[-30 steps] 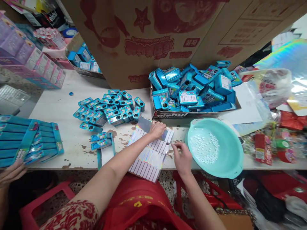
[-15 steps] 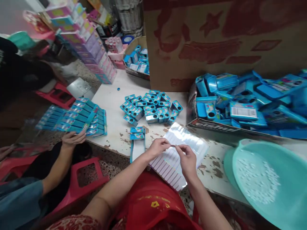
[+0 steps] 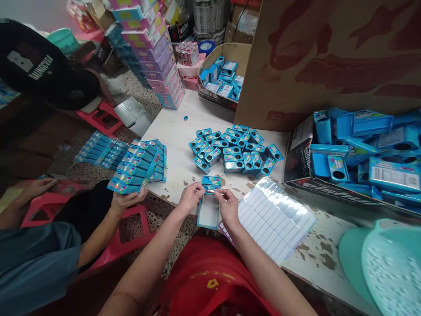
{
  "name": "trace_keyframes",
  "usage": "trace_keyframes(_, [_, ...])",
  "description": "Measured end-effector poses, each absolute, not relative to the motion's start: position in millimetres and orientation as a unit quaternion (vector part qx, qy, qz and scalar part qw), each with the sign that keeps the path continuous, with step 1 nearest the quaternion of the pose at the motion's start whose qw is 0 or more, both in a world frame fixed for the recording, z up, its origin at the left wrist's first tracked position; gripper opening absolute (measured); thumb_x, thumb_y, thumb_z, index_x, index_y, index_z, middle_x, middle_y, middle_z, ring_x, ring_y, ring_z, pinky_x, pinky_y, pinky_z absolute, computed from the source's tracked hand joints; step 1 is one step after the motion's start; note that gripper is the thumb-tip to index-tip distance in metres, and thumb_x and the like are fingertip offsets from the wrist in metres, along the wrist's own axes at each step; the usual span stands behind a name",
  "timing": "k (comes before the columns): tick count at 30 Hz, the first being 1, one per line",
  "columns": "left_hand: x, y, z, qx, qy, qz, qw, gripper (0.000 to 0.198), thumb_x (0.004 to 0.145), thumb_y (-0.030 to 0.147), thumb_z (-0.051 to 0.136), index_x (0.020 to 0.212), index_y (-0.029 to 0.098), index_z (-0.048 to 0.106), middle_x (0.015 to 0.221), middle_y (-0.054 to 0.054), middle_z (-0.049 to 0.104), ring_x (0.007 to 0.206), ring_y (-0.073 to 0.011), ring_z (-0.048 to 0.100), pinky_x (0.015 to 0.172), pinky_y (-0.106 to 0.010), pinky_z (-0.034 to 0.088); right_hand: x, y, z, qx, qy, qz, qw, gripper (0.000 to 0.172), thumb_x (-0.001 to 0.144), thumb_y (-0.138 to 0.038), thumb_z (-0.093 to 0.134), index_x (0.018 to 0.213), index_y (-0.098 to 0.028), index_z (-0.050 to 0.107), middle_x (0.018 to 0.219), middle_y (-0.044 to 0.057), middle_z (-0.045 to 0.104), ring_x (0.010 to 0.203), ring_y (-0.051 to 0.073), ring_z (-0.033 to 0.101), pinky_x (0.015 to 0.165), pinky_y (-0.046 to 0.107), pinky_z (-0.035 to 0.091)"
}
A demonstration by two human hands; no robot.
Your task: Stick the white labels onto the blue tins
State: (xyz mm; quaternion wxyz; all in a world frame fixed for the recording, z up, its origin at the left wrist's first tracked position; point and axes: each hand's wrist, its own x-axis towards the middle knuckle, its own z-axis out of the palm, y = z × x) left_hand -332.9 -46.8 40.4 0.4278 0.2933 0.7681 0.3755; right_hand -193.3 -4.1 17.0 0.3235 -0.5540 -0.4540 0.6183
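Note:
My left hand (image 3: 191, 196) and my right hand (image 3: 228, 205) pinch the two ends of a thin sticker strip (image 3: 211, 191), stretched between my fingertips. It lies over or just above a small blue tin in an open blue display tray (image 3: 208, 226); whether it touches cannot be made out. Blue tins (image 3: 211, 180) occupy the tray's far end, while its near part shows a pale bare bottom. Beside my right forearm is a glossy sheet of sticker strips (image 3: 272, 217), partly covered by that arm. Beyond the tray stand several more blue tins (image 3: 233, 153) with dark round holes.
At right, a cardboard box (image 3: 342, 193) overflows with blue tins, near a turquoise basin (image 3: 353, 259) of small white pieces. A co-worker's hand (image 3: 128, 198) at left supports a filled blue tray (image 3: 134, 169). Stacked pastel boxes (image 3: 158, 57) rise at the back left.
Both my hands have moved left with the strip, from above the sticker sheet to the blue tray. The view has shifted left. The co-worker's hand now grips the filled tray from below.

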Motion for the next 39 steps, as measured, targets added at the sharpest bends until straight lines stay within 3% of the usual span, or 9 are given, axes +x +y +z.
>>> trace_keyframes(6, [-348.1, -47.7, 41.8, 0.284, 0.713, 0.385, 0.512, 0.012, 0.065, 0.027, 0.055, 0.068, 0.016, 0.052, 0.055, 0.004, 0.054, 0.046, -0.0074, 0.045, 0.047, -0.02, 0.032, -204.9, -8.4, 10.2, -0.554, -0.43, 0.635, 0.325, 0.029, 0.066, -0.044, 0.066, 0.078, -0.017, 0.066, 0.073, 0.002, 0.065, 0.069, 0.017, 0.055, 0.069, 0.031, 0.043])
trace_keyframes(15, [-361.4, -49.3, 9.9, 0.318, 0.708, 0.401, 0.487, 0.021, 0.067, 0.023, 0.053, 0.087, 0.018, 0.049, 0.055, 0.007, 0.047, 0.053, -0.0094, 0.044, 0.055, -0.021, 0.034, -218.7, -12.1, -12.0, -0.618, -0.561, 0.426, 0.348, 0.019, 0.07, -0.037, 0.064, 0.072, -0.019, 0.069, 0.086, 0.005, 0.049, 0.092, 0.023, 0.046, 0.089, 0.039, 0.037])
trace_keyframes(21, [-357.8, -52.7, -19.6, 0.314, 0.73, 0.396, 0.46, 0.017, 0.069, 0.023, 0.053, 0.084, 0.02, 0.045, 0.058, 0.008, 0.044, 0.055, -0.0096, 0.045, 0.056, -0.02, 0.035, -229.5, -15.8, -23.7, -0.634, -0.52, 0.437, 0.37, 0.016, 0.069, -0.034, 0.064, 0.074, -0.019, 0.062, 0.09, 0.006, 0.049, 0.091, 0.021, 0.048, 0.081, 0.033, 0.042])
trace_keyframes(23, [-351.8, -57.8, -26.6, 0.297, 0.758, 0.367, 0.45, 0.021, 0.068, 0.024, 0.057, 0.086, 0.02, 0.047, 0.058, 0.009, 0.043, 0.054, -0.01, 0.046, 0.056, -0.02, 0.036, -228.3, -16.3, -24.6, -0.652, -0.472, 0.468, 0.365, 0.027, 0.064, -0.034, 0.068, 0.084, -0.019, 0.056, 0.088, 0.004, 0.052, 0.079, 0.018, 0.051, 0.072, 0.03, 0.043])
trace_keyframes(26, [-339.5, -67.6, -33.7, 0.282, 0.812, 0.32, 0.399, 0.022, 0.07, 0.024, 0.056, 0.091, 0.019, 0.051, 0.063, 0.005, 0.05, 0.06, -0.0138, 0.053, 0.06, -0.025, 0.042, -223.4, -13.0, -23.7, -0.658, -0.435, 0.509, 0.346, 0.043, 0.062, -0.039, 0.071, 0.093, -0.019, 0.048, 0.085, 0.0, 0.055, 0.063, 0.013, 0.049, 0.062, 0.027, 0.043])
trace_keyframes(29, [-326.7, -74.5, -34.8, 0.358, 0.846, 0.274, 0.285, 0.039, 0.075, 0.012, 0.044, 0.113, 0.017, 0.05, 0.096, -0.008, 0.062, 0.091, -0.0213, 0.06, 0.081, -0.035, 0.047, -221.7, -5.8, -20.9, -0.649, -0.498, 0.486, 0.308, 0.04, 0.065, -0.045, 0.069, 0.088, -0.018, 0.049, 0.083, 0.002, 0.058, 0.065, 0.014, 0.051, 0.064, 0.029, 0.043])
trace_keyframes(33, [-315.2, -80.4, -24.7, 0.482, 0.832, 0.158, 0.225, 0.056, 0.068, 0.001, 0.04, 0.121, 0.015, 0.051, 0.137, -0.017, 0.045, 0.123, -0.0306, 0.043, 0.101, -0.049, 0.037, -220.4, 2.0, -13.9, -0.624, -0.578, 0.447, 0.279, 0.026, 0.07, -0.04, 0.065, 0.082, -0.018, 0.055, 0.079, 0.003, 0.06, 0.07, 0.018, 0.053, 0.068, 0.032, 0.043])
trace_keyframes(36, [-312.8, -89.4, -12.0, 0.484, 0.849, 0.111, 0.178, 0.045, 0.077, 0.009, 0.039, 0.119, 0.013, 0.053, 0.137, -0.02, 0.043, 0.119, -0.0383, 0.043, 0.094, -0.06, 0.037, -189.5, 11.0, -9.9, -0.602, -0.6, 0.433, 0.3, 0.023, 0.078, -0.037, 0.059, 0.093, -0.02, 0.058, 0.088, 0.002, 0.064, 0.069, 0.016, 0.055, 0.068, 0.03, 0.044])
trace_keyframes(39, [-305.5, -98.0, -2.4, 0.544, 0.822, 0.125, 0.114, 0.036, 0.087, 0.024, 0.038, 0.116, 0.014, 0.056, 0.118, -0.017, 0.056, 0.111, -0.0334, 0.049, 0.094, -0.053, 0.041, -110.8, 29.1, -11.8, -0.638, -0.592, 0.361, 0.335, 0.033, 0.082, -0.04, 0.052, 0.108, -0.02, 0.054, 0.108, 0.009, 0.06, 0.095, 0.022, 0.055, 0.084, 0.035, 0.042])
